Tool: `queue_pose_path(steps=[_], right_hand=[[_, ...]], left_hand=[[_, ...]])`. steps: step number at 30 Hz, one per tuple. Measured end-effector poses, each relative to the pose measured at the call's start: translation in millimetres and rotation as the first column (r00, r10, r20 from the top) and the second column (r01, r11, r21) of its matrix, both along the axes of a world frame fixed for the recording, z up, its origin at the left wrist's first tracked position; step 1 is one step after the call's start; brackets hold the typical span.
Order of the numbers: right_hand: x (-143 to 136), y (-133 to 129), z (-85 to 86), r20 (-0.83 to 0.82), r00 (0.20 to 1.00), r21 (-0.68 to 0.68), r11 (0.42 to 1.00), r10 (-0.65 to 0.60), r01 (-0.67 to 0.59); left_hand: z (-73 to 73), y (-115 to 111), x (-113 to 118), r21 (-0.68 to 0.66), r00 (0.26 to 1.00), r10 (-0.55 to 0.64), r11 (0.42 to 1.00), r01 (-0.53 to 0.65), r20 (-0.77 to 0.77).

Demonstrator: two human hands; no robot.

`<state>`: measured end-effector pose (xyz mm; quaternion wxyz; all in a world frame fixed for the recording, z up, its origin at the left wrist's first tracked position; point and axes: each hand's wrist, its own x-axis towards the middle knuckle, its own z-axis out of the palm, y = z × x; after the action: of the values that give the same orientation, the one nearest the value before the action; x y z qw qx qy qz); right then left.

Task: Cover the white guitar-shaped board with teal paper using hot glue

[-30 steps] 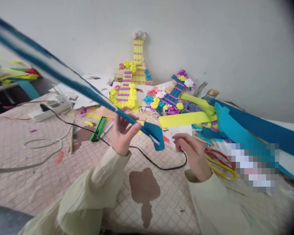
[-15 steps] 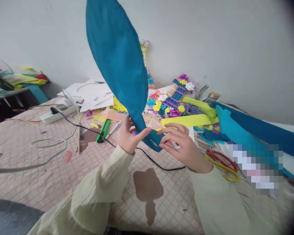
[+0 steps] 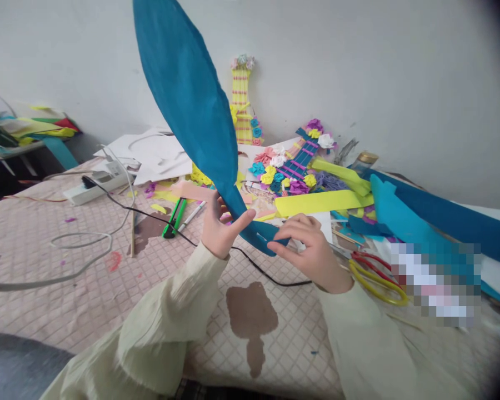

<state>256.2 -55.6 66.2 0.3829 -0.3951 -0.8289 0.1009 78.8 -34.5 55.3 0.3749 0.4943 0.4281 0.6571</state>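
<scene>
Quilted pink bedding (image 3: 66, 300) carries the work, a grey wall behind. One teal foam shape (image 3: 187, 94) rises from my hands, its broad end up and tilted left. My left hand (image 3: 220, 225) pinches its narrow neck; my right hand (image 3: 310, 253) nips the lower tip. Beyond the teal foam shape: two flower-trimmed guitar models (image 3: 294, 161), the yellow one partly hidden by it. One black cable (image 3: 266, 275) runs under it; one green knife (image 3: 173, 218) left; scissors (image 3: 377, 275) right
</scene>
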Motion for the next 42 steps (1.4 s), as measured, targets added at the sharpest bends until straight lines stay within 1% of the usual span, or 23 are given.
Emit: queue_pose_path(steps=[3,7,11,14,17,19,22,26,28,31,34,37,39,42], right_hand=[[-1.9,-0.5,-1.4,-0.08,0.997,-0.044,0.999,0.001,-0.004],[-3.0,-1.3,-3.3,-0.201,0.979,-0.126,0.992,-0.043,0.017],[-3.4,0.5,-5.8,-0.248,0.966,-0.217,0.976,-0.077,0.022],[-2.6,2.8,-5.8,-0.271,0.956,-0.334,0.943,-0.109,0.012],[-1.6,4.1,-3.3,-0.268,0.957,-0.435,0.9,-0.113,-0.016],[-1.8,3.8,-1.2,-0.24,0.967,-0.44,0.898,-0.085,-0.03],[-5.1,2.8,0.1,-0.177,0.983,-0.38,0.925,-0.048,-0.023],[-13.3,3.5,-2.8,-0.101,0.99,-0.315,0.947,-0.101,0.065],[-16.0,4.8,-4.7,-0.094,0.989,-0.3,0.95,-0.113,0.08],[-16.5,6.6,-5.1,-0.15,0.985,-0.361,0.932,-0.087,0.028],[-15.0,7.3,-1.9,-0.238,0.97,-0.446,0.893,-0.055,-0.059],[-13.2,7.6,1.8,-0.273,0.962,-0.506,0.855,-0.03,-0.117],[-11.9,7.8,3.0,-0.272,0.962,-0.516,0.846,-0.013,-0.135],[-9.7,8.6,3.5,-0.268,0.963,-0.497,0.854,0.021,-0.156]], left_hand=[[-1.8,-0.2,0.2,0.009,1.0,0.001,1.0,-0.001,-0.007],[-3.9,-1.0,1.1,0.037,1.0,0.025,0.999,-0.025,-0.005],[-2.7,-3.3,2.9,0.058,0.998,0.062,0.996,-0.062,0.008],[-1.8,-4.4,3.6,0.088,0.998,0.06,0.994,-0.061,0.012],[-2.7,-4.3,3.7,0.149,0.999,0.038,0.988,-0.04,0.019],[-3.7,-4.0,3.9,0.178,0.999,0.035,0.983,-0.036,0.012],[-4.3,-3.7,4.1,0.186,0.998,0.054,0.981,-0.051,-0.011],[-3.7,-3.9,4.6,0.171,0.998,0.061,0.984,-0.056,-0.027],[-4.0,-4.1,5.0,0.16,0.998,0.062,0.986,-0.057,-0.028],[-5.9,-3.7,5.5,0.151,0.999,0.045,0.988,-0.041,-0.025],[-7.5,-1.4,4.5,0.134,0.999,0.022,0.991,-0.025,0.026],[-7.2,2.6,1.4,0.096,0.996,0.007,0.995,-0.015,0.085],[-6.3,5.3,-0.9,0.085,0.995,0.024,0.996,-0.032,0.101],[-4.6,7.9,-3.0,0.08,0.993,0.065,0.994,-0.073,0.102]])
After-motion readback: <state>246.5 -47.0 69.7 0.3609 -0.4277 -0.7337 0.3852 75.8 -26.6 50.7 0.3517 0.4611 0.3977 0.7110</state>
